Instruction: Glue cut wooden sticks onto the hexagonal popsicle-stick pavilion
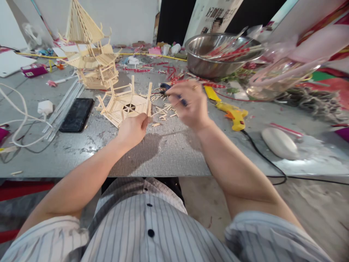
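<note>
My left hand (133, 129) is closed in a pinch on a thin wooden stick (159, 112) that points to the right. It rests by the near right edge of a six-sided frame (140, 106) built of pale sticks, with short posts standing up around it. My right hand (191, 103), blurred by motion, is curled around a dark blue-handled tool (183, 100); its working end is hidden, so its exact kind is unclear. Short cut stick pieces (163, 117) lie scattered between and beneath my hands.
A stick pagoda model (95, 69) stands at the back left, near a black phone (76, 114). To the right lie a yellow glue gun (236, 116) with a black cord and a white mouse-shaped object (279, 142). Behind stands a steel bowl (200, 67).
</note>
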Demonstrator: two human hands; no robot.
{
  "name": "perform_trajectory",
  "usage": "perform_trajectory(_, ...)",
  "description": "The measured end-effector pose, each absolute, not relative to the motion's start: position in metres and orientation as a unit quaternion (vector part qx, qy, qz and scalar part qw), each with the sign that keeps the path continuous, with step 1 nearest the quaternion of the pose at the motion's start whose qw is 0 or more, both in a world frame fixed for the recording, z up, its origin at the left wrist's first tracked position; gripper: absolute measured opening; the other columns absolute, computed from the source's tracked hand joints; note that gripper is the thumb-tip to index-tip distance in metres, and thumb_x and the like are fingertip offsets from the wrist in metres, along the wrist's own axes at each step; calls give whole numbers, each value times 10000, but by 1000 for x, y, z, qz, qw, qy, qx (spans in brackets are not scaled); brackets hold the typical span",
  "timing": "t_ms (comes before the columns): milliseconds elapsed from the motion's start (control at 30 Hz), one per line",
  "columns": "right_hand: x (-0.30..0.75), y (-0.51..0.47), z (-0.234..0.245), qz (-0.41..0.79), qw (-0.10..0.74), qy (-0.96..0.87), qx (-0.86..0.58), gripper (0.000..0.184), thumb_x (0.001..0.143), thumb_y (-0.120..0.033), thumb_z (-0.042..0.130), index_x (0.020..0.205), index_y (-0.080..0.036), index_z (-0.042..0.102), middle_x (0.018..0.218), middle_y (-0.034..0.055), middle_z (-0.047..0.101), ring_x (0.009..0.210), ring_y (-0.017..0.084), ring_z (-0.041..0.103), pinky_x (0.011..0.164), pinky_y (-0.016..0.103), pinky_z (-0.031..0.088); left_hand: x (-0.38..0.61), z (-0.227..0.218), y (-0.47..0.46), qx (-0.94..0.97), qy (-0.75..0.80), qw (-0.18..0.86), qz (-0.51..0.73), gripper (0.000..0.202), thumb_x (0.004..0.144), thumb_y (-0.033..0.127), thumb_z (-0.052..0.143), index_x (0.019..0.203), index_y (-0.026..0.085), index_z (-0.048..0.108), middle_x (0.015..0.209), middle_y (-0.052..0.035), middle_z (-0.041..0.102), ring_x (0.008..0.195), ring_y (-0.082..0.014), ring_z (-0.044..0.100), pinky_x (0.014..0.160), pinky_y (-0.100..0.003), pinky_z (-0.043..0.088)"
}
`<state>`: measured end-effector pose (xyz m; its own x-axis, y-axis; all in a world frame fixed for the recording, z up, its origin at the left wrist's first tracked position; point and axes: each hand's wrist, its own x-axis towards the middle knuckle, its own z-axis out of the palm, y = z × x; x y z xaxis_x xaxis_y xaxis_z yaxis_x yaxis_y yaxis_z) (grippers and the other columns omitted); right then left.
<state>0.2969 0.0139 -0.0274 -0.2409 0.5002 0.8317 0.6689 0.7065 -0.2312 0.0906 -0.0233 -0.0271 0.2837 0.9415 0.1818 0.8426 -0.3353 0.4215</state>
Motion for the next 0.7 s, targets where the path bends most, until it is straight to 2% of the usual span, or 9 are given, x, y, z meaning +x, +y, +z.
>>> perform_trajectory(33, 307, 21, -27, -90, 531, -742, -399, 254, 946, -410, 449, 936, -252, 648, 933, 65, 679, 973, 242, 594, 887, 462, 463, 90, -28, -23, 790, 553, 135, 225, 266, 950, 282, 429, 761, 173, 582, 556, 10, 431, 526, -130, 376, 534, -263, 240)
perform_trajectory(100, 328, 38, -36, -91, 531, -678, -500, 202, 924, -382, 467, 863, -283, 632, 867, 63, 668, 894, 255, 600, 834, 477, 493, 89, -31, -21, 791, 525, 157, 273, 285, 941, 270, 441, 680, 177, 507, 532, 31, 377, 504, -109, 321, 529, -254, 240)
perform_trajectory(167, 346, 56, -53, -76, 442, -665, -597, 152, 876, -339, 513, 893, -271, 647, 926, 87, 674, 941, 304, 606, 885, 555, 463, 88, -33, -20, 795, 490, 177, 311, 297, 935, 267, 442, 654, 177, 472, 530, 37, 384, 502, -99, 330, 532, -244, 252)
perform_trajectory(233, 354, 70, -72, -35, 324, -663, -674, 200, 836, -260, 538, 980, -195, 661, 997, 151, 672, 1023, 357, 599, 915, 592, 432, 88, -35, -19, 797, 464, 193, 336, 286, 933, 272, 437, 669, 175, 488, 537, 35, 417, 508, -96, 364, 537, -236, 270)
perform_trajectory(300, 355, 78, -86, -10, 266, -654, -708, 263, 821, -234, 556, 1050, -147, 653, 1038, 184, 663, 1077, 377, 588, 938, 591, 415, 87, -36, -19, 795, 453, 204, 348, 272, 931, 280, 436, 693, 174, 514, 536, 37, 431, 508, -96, 378, 536, -232, 277)
perform_trajectory(367, 350, 80, -91, 5, 247, -650, -718, 286, 834, -241, 547, 1084, -141, 642, 1056, 185, 661, 1104, 374, 579, 948, 578, 408, 87, -37, -19, 793, 449, 213, 353, 265, 928, 281, 441, 700, 174, 525, 528, 41, 423, 502, -95, 374, 528, -230, 274)
perform_trajectory(533, 340, 76, -84, 18, 266, -644, -717, 296, 882, -239, 430, 1075, -137, 630, 1108, 188, 639, 1116, 335, 569, 977, 511, 393, 88, -36, -21, 788, 424, 236, 378, 267, 927, 278, 440, 695, 177, 522, 521, 47, 387, 501, -97, 370, 523, -235, 281)
perform_trajectory(700, 348, 74, -74, 15, 387, -587, -711, 269, 899, -296, 394, 1039, -184, 595, 1057, 140, 634, 1096, 291, 565, 971, 469, 392, 87, -37, -20, 781, 393, 247, 418, 269, 935, 295, 431, 704, 182, 511, 539, 49, 380, 503, -95, 354, 535, -240, 303)
